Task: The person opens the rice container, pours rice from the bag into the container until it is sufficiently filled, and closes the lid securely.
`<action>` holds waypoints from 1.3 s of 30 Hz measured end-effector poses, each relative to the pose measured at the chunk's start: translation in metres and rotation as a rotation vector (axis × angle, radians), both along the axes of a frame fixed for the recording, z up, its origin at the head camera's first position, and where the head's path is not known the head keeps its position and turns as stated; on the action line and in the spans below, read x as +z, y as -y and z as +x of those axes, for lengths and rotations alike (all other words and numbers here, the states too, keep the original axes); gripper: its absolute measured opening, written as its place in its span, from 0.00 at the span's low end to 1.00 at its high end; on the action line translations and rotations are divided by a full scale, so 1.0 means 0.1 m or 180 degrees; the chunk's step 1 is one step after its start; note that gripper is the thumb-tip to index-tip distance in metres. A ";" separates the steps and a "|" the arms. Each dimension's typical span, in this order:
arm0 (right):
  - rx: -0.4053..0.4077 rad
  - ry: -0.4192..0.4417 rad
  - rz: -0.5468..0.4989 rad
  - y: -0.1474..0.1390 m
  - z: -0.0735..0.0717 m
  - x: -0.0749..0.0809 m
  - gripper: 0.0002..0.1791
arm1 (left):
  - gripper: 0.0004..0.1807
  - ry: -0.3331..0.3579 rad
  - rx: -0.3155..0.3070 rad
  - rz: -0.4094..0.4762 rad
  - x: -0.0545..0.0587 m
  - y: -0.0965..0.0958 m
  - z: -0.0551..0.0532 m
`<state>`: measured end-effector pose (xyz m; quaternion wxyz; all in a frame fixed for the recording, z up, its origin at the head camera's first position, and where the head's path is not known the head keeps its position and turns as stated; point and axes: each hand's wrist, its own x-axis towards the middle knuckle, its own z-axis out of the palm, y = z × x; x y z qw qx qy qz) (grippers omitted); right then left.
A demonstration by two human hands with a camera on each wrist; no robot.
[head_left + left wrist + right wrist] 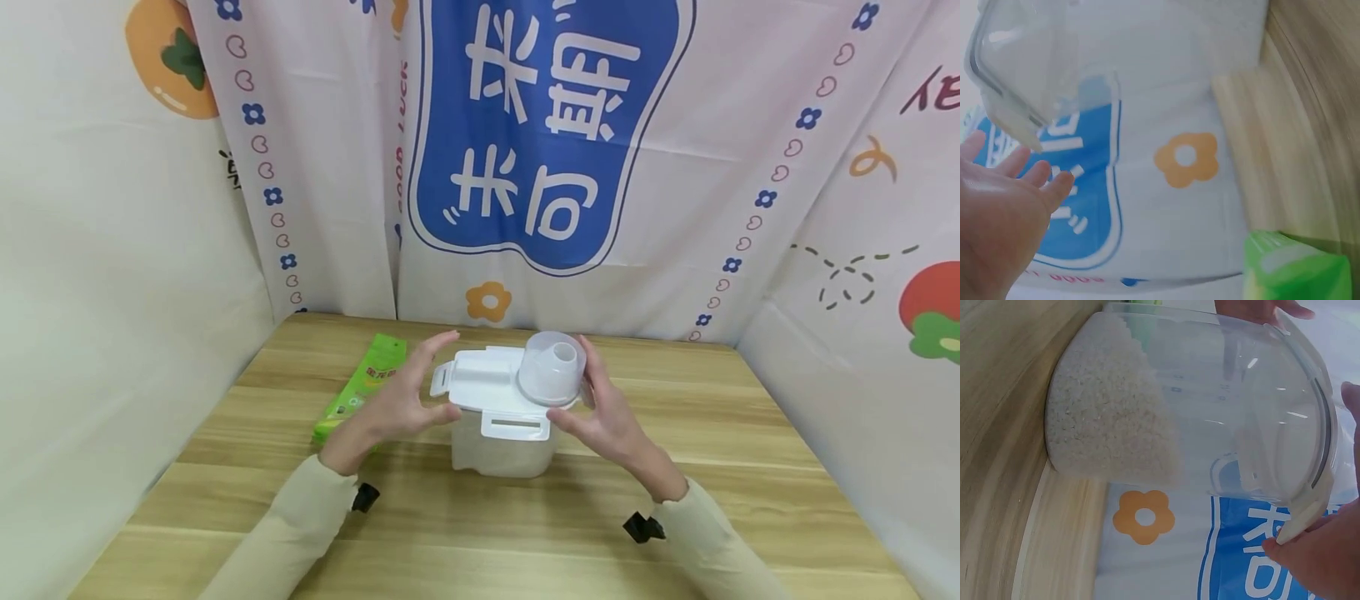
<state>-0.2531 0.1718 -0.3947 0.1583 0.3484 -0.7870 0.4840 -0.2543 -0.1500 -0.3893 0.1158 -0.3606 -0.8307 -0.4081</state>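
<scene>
A clear rice container (502,450) stands upright on the table, partly filled with white rice (1110,406). Its white lid (487,392) carries a clear measuring cup (551,371) on the right. The front latch (515,427) and left latch (442,379) stick outward. At the lid's right end my right hand (611,417) holds the edge, thumb at the front corner and fingers behind the cup; in the right wrist view fingertips touch a side latch (1307,512). My left hand (401,404) is spread just left of the container, apart from it, holding nothing.
A green packet (363,387) lies on the wooden table (480,533) behind my left hand, and also appears in the left wrist view. Printed cloth (337,167) hangs along the table's back edge and both sides.
</scene>
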 end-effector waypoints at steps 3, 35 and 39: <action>0.0165 0.0030 -0.0008 0.03 0.05 0.06 0.63 | 0.55 -0.0079 0.0000 -0.0118 0.03 -0.09 0.04; 0.0202 0.0299 0.0131 0.00 -0.02 -0.13 0.74 | 0.54 -0.0381 0.0148 -0.0551 -0.06 -0.27 0.07; 0.0217 0.0300 0.0115 0.00 -0.06 -0.17 0.74 | 0.53 -0.0498 0.0139 -0.0545 -0.06 -0.27 0.07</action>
